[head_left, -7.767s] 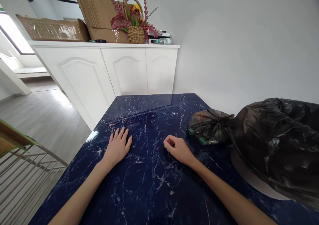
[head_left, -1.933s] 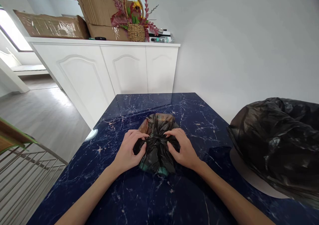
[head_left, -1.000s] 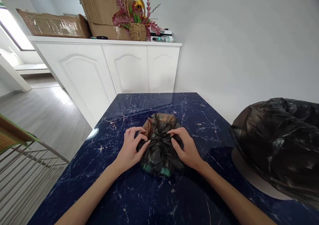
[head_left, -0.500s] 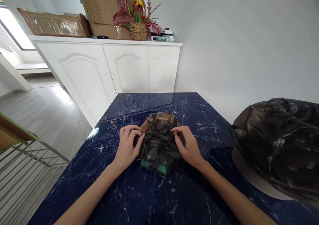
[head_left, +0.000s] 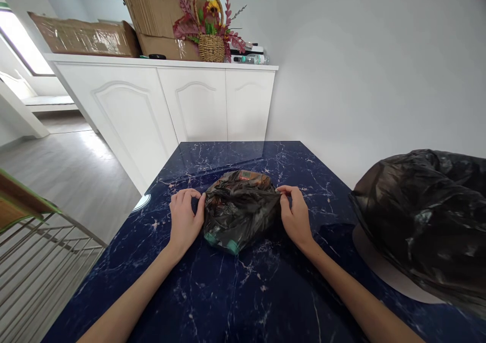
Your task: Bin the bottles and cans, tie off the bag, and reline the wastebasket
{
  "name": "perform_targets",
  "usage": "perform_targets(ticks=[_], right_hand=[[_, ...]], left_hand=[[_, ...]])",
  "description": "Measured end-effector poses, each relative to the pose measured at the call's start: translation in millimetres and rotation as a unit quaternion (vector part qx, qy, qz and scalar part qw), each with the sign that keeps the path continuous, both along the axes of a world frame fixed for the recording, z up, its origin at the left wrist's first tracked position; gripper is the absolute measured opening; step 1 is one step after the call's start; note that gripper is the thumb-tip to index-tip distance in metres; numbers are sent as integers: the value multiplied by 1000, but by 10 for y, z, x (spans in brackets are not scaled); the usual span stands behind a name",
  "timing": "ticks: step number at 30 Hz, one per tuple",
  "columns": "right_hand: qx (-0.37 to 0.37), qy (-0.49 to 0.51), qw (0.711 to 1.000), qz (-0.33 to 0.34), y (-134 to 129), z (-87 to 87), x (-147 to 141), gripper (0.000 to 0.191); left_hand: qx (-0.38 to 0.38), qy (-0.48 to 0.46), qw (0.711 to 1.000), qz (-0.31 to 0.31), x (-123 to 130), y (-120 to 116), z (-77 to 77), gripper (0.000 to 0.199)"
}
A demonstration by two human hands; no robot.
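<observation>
A thin black plastic bag (head_left: 243, 208) lies on the dark blue marbled table (head_left: 228, 302), with its upper edge stretched sideways between my hands. At its left corner, my left hand (head_left: 186, 219) pinches the plastic between thumb and fingers. The right corner is pinched by my right hand (head_left: 296, 216). Through the film, green items show at the near left and an orange-brown packet with a red patch at the far side; what exactly they are is unclear.
A larger black bag (head_left: 425, 216) covers a pale round container (head_left: 387, 269) at the table's right. A metal rack (head_left: 56, 262) stands left of the table. Beyond it, a white cabinet (head_left: 197, 102) bears cardboard boxes (head_left: 87, 38) and a flower basket (head_left: 211, 48).
My hands have moved apart, and the bag's upper edge has gone from bunched up to stretched out. The green items have shifted a little left and away from me.
</observation>
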State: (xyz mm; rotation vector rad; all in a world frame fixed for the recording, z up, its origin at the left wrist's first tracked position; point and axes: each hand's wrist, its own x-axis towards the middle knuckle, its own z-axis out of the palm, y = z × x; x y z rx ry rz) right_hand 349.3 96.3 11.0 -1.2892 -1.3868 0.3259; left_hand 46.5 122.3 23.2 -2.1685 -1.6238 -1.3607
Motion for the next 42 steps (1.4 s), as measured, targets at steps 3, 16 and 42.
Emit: perform_targets(ticks=[3,16,42], right_hand=[[-21,31,999,-22,39,-38,35,25],[71,-80,987,121,-116,97,-99,43],[-8,146,979,139,64,8,55,19]], left_hand=[[-30,-34,999,19,-45,44,-35,20],[-53,-10,981,-186,105,-247,209,31],[7,145,985,-90,34,-101,64,18]])
